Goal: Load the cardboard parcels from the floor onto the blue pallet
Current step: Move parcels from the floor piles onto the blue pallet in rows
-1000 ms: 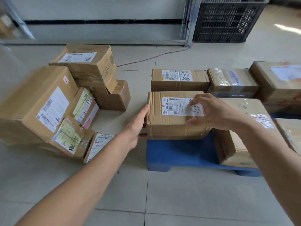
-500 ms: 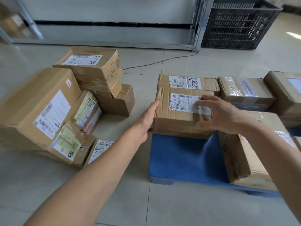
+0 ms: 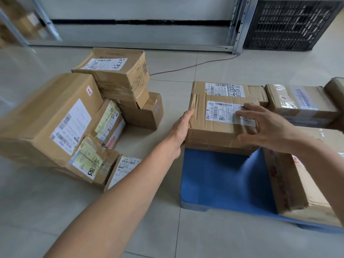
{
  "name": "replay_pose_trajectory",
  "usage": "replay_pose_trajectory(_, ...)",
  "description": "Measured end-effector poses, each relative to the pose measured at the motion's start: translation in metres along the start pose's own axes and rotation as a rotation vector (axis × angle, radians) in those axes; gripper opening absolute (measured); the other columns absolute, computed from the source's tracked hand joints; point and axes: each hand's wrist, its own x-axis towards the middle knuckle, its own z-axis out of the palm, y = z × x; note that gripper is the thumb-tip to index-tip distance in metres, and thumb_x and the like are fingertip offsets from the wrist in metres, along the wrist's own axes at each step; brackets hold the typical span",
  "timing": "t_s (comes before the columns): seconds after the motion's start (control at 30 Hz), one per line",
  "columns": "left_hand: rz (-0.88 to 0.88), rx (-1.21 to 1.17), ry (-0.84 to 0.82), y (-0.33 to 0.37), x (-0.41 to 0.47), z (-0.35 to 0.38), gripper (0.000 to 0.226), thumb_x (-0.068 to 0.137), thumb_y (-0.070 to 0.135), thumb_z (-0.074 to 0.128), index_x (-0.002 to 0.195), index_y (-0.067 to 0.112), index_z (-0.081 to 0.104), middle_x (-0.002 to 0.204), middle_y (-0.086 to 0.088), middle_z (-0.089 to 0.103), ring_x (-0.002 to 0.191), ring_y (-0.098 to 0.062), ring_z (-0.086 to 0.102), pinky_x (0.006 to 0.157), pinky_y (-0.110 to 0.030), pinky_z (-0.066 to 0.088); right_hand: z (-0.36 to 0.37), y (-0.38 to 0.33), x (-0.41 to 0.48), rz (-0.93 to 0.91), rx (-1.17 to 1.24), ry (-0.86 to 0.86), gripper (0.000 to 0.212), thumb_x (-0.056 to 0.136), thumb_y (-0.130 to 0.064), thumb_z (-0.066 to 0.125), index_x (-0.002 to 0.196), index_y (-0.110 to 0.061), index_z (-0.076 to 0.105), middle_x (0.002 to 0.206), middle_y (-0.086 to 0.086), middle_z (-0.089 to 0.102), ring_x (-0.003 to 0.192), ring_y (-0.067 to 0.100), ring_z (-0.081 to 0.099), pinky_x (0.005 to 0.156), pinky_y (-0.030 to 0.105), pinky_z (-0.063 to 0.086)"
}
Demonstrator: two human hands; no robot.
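Seating a parcel on the blue pallet [image 3: 223, 183]. The parcel in hand [image 3: 219, 123] sits at the pallet's far-left corner, at about 12 o'clock from the bare blue deck, pressed against a labelled parcel [image 3: 229, 88] behind it. To finish well, slide it square to the pallet edge and tight to its neighbours before letting go, leaving the near deck free for the next load. The left hand [image 3: 181, 129] lies flat, fingers straight and together, against the parcel's left face at 9 o'clock. The right hand [image 3: 264, 125] is spread wide over the top label and near-right edge, fingers splayed, thumb low; whether it grips or merely steadies is unclear. More parcels wait on the floor [image 3: 115, 81] at 9 to 10 o'clock.
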Motion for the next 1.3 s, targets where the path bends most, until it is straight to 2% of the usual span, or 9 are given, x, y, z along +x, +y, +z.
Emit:
replay_pose_trajectory(0.1, -0.006, -0.037, 0.007, 0.002, -0.004, 0.000, 0.047, 0.096, 0.075, 0.039, 0.118, 0.048, 0.071, 0.113, 0.015, 0.077, 0.103, -0.002, 0.069, 0.087, -0.032, 0.048, -0.001, -0.003, -0.002, -0.009, -0.003, -0.007, 0.085, 0.082, -0.043, 0.080, 0.156, -0.028, 0.042, 0.170, -0.007, 0.018, 0.155, 0.019, 0.021, 0.121, 0.042, 0.022)
replay_pose_trajectory(0.17, -0.007, -0.047, 0.019, 0.004, -0.008, -0.001, 0.045, 0.096, 0.075, 0.038, 0.118, 0.051, 0.070, 0.121, 0.014, 0.075, 0.110, -0.001, 0.066, 0.096, -0.037, 0.047, -0.003, -0.008, -0.007, -0.021, 0.012, -0.003, 0.085, 0.084, -0.050, 0.076, 0.157, -0.028, 0.039, 0.170, -0.009, 0.017, 0.155, 0.011, 0.017, 0.122, 0.040, 0.018)
replay_pose_trajectory(0.27, -0.010, -0.044, 0.087, 0.008, -0.016, -0.009, 0.064, 0.097, 0.074, 0.039, 0.149, 0.038, 0.051, 0.156, 0.006, 0.051, 0.143, -0.016, 0.044, 0.121, -0.052, 0.029, -0.006, -0.024, -0.016, -0.064, 0.074, 0.066, 0.086, 0.084, -0.071, 0.065, 0.156, -0.029, 0.041, 0.167, -0.013, 0.021, 0.151, 0.002, 0.015, 0.122, 0.039, 0.016)
replay_pose_trajectory(0.4, -0.020, -0.062, 0.145, 0.022, -0.041, -0.031, 0.070, 0.100, 0.069, 0.042, 0.159, 0.032, 0.038, 0.166, 0.008, 0.035, 0.150, -0.015, 0.035, 0.119, -0.047, 0.027, -0.006, -0.055, -0.021, -0.104, 0.206, 0.146, 0.078, 0.085, -0.065, 0.061, 0.152, -0.027, 0.049, 0.164, -0.013, 0.030, 0.152, 0.011, 0.027, 0.120, 0.041, 0.026)
replay_pose_trajectory(0.6, 0.024, -0.063, 0.226, 0.042, -0.089, -0.072, 0.060, 0.102, 0.063, 0.043, 0.152, 0.030, 0.049, 0.153, 0.008, 0.051, 0.136, -0.009, 0.048, 0.096, -0.037, 0.037, 0.011, -0.104, -0.014, -0.163, 0.400, 0.135, 0.074, 0.082, -0.060, 0.063, 0.150, -0.033, 0.051, 0.157, -0.024, 0.034, 0.144, -0.003, 0.029, 0.113, 0.029, 0.027)
replay_pose_trajectory(0.73, 0.076, -0.039, 0.278, 0.060, -0.117, -0.099, 0.041, 0.101, 0.059, 0.047, 0.129, 0.032, 0.059, 0.132, 0.009, 0.060, 0.110, 0.000, 0.055, 0.078, -0.028, 0.040, 0.023, -0.135, -0.008, -0.177, 0.540, 0.096, 0.079, 0.080, -0.062, 0.064, 0.152, -0.032, 0.049, 0.156, -0.023, 0.038, 0.145, 0.001, 0.034, 0.114, 0.026, 0.027)
replay_pose_trajectory(0.9, 0.139, 0.062, 0.271, 0.098, -0.133, -0.128, 0.034, 0.101, 0.060, 0.047, 0.125, 0.036, 0.053, 0.140, 0.005, 0.055, 0.129, -0.016, 0.051, 0.092, -0.039, 0.043, 0.028, -0.172, 0.005, -0.179, 0.626, 0.078, 0.075, 0.088, -0.055, 0.065, 0.155, -0.027, 0.044, 0.160, -0.013, 0.040, 0.146, 0.007, 0.036, 0.119, 0.032, 0.029)
replay_pose_trajectory(1.2, 0.228, 0.318, 0.357, 0.185, -0.103, -0.199, 0.055, 0.103, 0.056, 0.044, 0.149, 0.025, 0.046, 0.146, -0.003, 0.050, 0.130, -0.023, 0.051, 0.096, -0.040, 0.046, 0.036, -0.227, 0.067, -0.181, 0.652, 0.053, 0.071, 0.098, -0.045, 0.063, 0.159, -0.017, 0.038, 0.162, 0.000, 0.040, 0.147, 0.013, 0.037, 0.113, 0.024, 0.028)
replay_pose_trajectory(1.3, 0.212, 0.354, 0.430, 0.204, -0.084, -0.225, 0.034, 0.103, 0.053, 0.045, 0.125, 0.029, 0.056, 0.126, 0.000, 0.054, 0.118, -0.020, 0.054, 0.092, -0.037, 0.046, 0.043, -0.242, 0.089, -0.175, 0.698, 0.048, 0.070, 0.098, -0.042, 0.065, 0.157, -0.015, 0.039, 0.158, -0.001, 0.044, 0.135, -0.001, 0.045, 0.106, 0.014, 0.032)
